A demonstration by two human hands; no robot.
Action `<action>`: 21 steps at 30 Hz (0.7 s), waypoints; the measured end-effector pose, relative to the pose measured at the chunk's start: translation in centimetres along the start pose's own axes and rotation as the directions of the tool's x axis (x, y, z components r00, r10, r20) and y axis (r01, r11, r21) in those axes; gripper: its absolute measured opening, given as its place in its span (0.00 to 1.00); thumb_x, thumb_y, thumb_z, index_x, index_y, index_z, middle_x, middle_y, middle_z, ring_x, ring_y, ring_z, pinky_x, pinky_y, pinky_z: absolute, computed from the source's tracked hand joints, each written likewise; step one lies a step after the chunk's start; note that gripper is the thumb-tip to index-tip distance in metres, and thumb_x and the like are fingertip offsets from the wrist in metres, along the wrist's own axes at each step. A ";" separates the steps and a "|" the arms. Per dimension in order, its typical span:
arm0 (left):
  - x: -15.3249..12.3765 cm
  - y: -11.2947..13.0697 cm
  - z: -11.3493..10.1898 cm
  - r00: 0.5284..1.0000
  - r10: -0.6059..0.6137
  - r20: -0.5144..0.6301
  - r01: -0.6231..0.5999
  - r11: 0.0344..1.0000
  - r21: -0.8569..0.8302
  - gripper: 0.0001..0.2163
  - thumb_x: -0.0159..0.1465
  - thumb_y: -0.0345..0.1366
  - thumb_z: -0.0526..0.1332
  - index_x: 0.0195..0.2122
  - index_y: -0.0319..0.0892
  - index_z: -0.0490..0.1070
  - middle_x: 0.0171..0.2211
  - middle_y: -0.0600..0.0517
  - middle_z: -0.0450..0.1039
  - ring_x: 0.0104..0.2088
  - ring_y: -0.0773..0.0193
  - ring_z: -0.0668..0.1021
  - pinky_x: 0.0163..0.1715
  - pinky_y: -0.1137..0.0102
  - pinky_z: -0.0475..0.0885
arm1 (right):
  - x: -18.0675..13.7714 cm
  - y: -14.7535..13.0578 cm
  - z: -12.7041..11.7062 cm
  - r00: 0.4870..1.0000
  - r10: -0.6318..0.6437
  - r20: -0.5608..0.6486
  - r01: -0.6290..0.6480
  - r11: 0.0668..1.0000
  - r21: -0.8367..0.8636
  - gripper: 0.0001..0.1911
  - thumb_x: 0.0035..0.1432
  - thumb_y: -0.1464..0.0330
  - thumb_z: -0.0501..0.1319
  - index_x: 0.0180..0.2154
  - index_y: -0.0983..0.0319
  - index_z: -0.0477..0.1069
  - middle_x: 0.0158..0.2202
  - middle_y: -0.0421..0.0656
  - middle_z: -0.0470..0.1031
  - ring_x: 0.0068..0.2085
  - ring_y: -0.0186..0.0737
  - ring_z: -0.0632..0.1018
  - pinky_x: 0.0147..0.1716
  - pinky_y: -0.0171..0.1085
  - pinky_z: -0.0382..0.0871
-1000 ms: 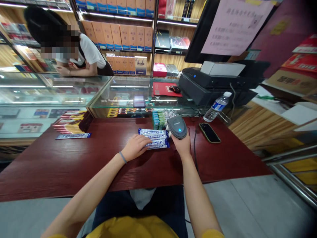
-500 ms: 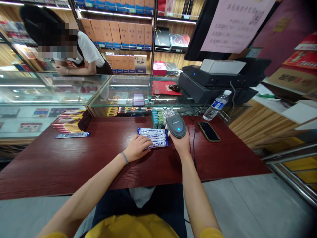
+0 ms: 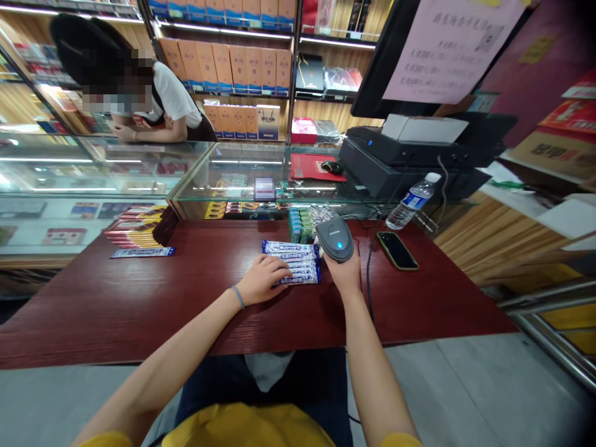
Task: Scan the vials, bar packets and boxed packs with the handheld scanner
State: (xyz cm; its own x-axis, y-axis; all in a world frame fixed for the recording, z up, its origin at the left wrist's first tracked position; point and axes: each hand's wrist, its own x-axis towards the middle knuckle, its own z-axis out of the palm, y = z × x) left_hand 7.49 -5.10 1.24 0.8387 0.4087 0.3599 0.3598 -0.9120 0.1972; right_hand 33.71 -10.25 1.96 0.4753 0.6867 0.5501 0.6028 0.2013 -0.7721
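My right hand (image 3: 345, 273) grips a grey barcode scanner (image 3: 336, 239) with a blue light, held just above the right end of a row of blue-and-white wrapped bars (image 3: 292, 261) on the dark red counter (image 3: 139, 298). My left hand (image 3: 263, 280) rests on the left end of those bars, fingers curled over the nearest one. A grey band circles my left wrist. The scanner's cable runs down the counter on the right.
A black phone (image 3: 397, 250) lies right of the scanner, with a water bottle (image 3: 410, 201) behind it. Green packs (image 3: 298, 225) stand behind the bars. Long boxes (image 3: 137, 233) are stacked at the left. A person (image 3: 139, 93) leans on the glass display case (image 3: 139, 167). A printer (image 3: 400, 155) sits at the right.
Both hands, the scanner and the bars stay almost where they were; only the view shifts slightly. My left fingers have crept a little further onto the bars.
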 end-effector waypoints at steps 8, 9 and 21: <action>0.0 -0.6 -0.5 0.999 -0.020 -0.027 0.020 1.000 -0.012 0.14 0.71 0.49 0.60 0.51 0.48 0.76 0.52 0.46 0.78 0.54 0.54 0.75 0.54 0.58 0.63 | -0.1 0.5 0.3 1.000 -0.024 -0.009 0.024 1.000 -0.015 0.32 0.51 0.58 0.70 0.55 0.63 0.70 0.45 0.53 0.83 0.48 0.54 0.83 0.49 0.48 0.78; 0.0 -1.0 -1.0 0.999 -0.029 -0.043 0.029 1.000 -0.002 0.14 0.71 0.48 0.59 0.51 0.47 0.76 0.52 0.46 0.78 0.53 0.54 0.76 0.54 0.58 0.64 | -0.1 0.6 0.3 1.000 -0.023 -0.007 0.023 1.000 -0.015 0.32 0.51 0.58 0.70 0.55 0.63 0.70 0.45 0.53 0.83 0.48 0.54 0.84 0.49 0.48 0.78; -11.8 -11.5 -9.5 0.829 -0.459 -0.318 0.527 0.831 0.175 0.15 0.70 0.33 0.54 0.55 0.44 0.73 0.51 0.43 0.75 0.53 0.52 0.75 0.56 0.57 0.71 | -1.6 0.9 1.4 0.975 -0.081 0.207 0.071 0.996 0.053 0.33 0.45 0.60 0.72 0.54 0.61 0.73 0.42 0.49 0.84 0.40 0.53 0.85 0.40 0.45 0.81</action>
State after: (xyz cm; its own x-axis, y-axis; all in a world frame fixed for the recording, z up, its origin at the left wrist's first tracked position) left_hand -10.45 0.89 3.36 0.4004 0.7692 0.4980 0.8131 -0.5489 0.1939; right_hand 32.56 -10.16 -0.08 0.2819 0.7979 0.5328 0.6001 0.2866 -0.7468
